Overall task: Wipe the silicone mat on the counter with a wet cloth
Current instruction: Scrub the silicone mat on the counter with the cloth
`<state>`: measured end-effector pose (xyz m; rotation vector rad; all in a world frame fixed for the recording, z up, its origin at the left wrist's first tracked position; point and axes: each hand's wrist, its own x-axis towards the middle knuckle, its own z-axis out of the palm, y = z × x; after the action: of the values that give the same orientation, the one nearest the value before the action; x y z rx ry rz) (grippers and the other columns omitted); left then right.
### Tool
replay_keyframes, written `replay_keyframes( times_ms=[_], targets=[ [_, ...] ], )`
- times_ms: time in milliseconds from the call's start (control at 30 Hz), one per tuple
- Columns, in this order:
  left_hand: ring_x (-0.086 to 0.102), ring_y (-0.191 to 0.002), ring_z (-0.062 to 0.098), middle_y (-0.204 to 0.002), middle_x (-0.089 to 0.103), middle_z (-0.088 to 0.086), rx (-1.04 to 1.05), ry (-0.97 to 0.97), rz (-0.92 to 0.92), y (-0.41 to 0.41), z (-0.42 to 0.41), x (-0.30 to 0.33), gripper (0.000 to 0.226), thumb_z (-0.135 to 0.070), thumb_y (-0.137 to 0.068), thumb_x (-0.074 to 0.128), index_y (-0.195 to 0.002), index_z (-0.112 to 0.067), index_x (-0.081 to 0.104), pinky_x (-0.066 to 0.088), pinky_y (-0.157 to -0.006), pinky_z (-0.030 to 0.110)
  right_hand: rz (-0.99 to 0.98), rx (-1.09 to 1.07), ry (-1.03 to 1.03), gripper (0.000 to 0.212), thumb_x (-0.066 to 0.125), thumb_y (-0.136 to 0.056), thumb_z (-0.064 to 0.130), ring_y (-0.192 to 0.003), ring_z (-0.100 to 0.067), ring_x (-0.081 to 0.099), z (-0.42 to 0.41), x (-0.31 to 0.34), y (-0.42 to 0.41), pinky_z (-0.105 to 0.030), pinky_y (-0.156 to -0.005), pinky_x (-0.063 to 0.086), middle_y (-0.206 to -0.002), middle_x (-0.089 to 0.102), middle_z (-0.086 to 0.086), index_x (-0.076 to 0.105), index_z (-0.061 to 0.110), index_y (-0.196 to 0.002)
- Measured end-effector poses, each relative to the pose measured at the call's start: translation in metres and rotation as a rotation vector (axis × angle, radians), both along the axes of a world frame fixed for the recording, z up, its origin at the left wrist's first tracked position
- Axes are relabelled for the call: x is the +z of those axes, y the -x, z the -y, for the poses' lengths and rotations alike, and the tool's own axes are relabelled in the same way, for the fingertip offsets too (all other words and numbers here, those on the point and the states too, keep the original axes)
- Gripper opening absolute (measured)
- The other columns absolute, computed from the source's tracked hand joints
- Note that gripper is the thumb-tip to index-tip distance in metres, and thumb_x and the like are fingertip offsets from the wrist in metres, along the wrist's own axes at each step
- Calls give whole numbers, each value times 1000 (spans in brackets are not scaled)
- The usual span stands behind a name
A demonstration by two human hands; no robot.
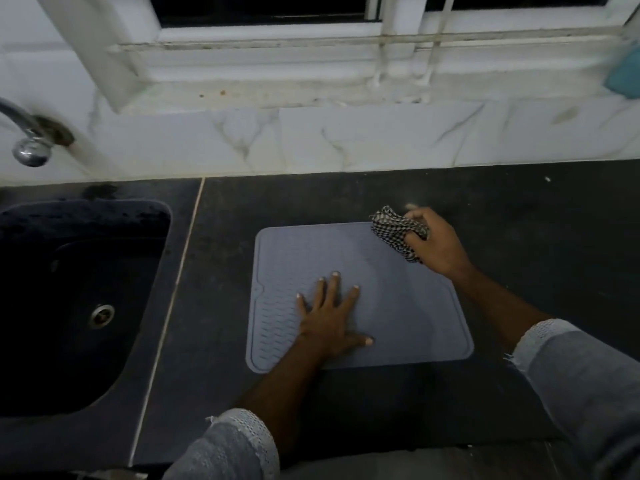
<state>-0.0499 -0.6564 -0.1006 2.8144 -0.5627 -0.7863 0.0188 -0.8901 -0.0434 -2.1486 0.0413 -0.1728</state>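
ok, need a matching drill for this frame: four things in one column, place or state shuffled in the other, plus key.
1. grey ribbed silicone mat
2. black-and-white checked cloth
3. left hand
4. chrome tap

A. bunched in the right hand at the mat's far right corner
B. on the wall above the dark sink
C. flat on the dark counter
D. pressed flat on the mat

Pairs: 1-C, 2-A, 3-D, 4-B

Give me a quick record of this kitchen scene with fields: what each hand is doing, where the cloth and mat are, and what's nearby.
left hand: left hand pressed flat on the silicone mat, fingers spread
right hand: right hand grips the checked cloth at the mat's far right corner
mat: grey, lying flat on the dark counter
sink: dark sink left of the mat
tap: chrome tap above the sink
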Motion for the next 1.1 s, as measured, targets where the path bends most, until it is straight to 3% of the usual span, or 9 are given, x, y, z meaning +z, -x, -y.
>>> replay_keyframes(
  times_ms=[200,367,567,733,867,967,1100],
  targets=[
    [-27,-140,34,-154,-31,1,-24,28,-3,-1,-6,1,104,-75,-74,55,-148,-44,-11,-7,-110,66,-5,-64,-81,27,57,-79,0,-78,9,58,28,-10,17,-7,-63,46,-90,61,13,57,21,-96],
    [-27,-140,35,-155,-30,1,-43,40,-10,-3,-7,2,102,-71,-75,58,-148,-44,-8,-9,-110,65,-86,-194,-137,17,58,-81,6,-75,6,57,43,-16,19,-10,-57,44,-87,61,10,58,18,-92],
    [-26,-141,34,-155,-30,-1,-70,61,-4,-5,-11,-1,101,-69,-74,61,-148,-45,-3,-10,-109,64,-242,-339,-398,16,54,-82,6,-76,-13,62,53,-17,15,-24,-55,47,-86,65,0,61,21,-84],
    [-26,-141,33,-155,-30,-1,-68,35,4,-5,-8,2,102,-69,-74,61,-149,-44,-3,-9,-108,65,-295,-343,-509,16,57,-80,5,-84,-21,64,56,-19,8,-29,-61,50,-95,67,-9,63,13,-93],
    [-24,-143,27,-156,-26,3,-90,0,129,-6,1,7,101,-76,-75,52,-150,-38,-4,-10,-111,64,-343,-333,-672,32,71,-76,8,-89,-26,66,59,-19,3,-36,-66,55,-101,67,-11,59,10,-106],
    [-26,-142,27,-156,-28,2,-100,17,122,-17,17,14,108,-75,-73,56,-150,-37,-9,-10,-111,63,-290,-320,-494,36,73,-74,5,-87,-21,65,57,-19,-2,-30,-67,54,-100,66,-6,60,12,-106],
    [-30,-140,30,-153,-33,2,-97,-17,56,-36,31,19,121,-70,-67,68,-147,-40,-18,-10,-107,65,-3,-206,47,27,64,-80,1,-92,-18,64,45,-16,-13,-13,-72,44,-100,68,-5,67,9,-105]
  ],
)
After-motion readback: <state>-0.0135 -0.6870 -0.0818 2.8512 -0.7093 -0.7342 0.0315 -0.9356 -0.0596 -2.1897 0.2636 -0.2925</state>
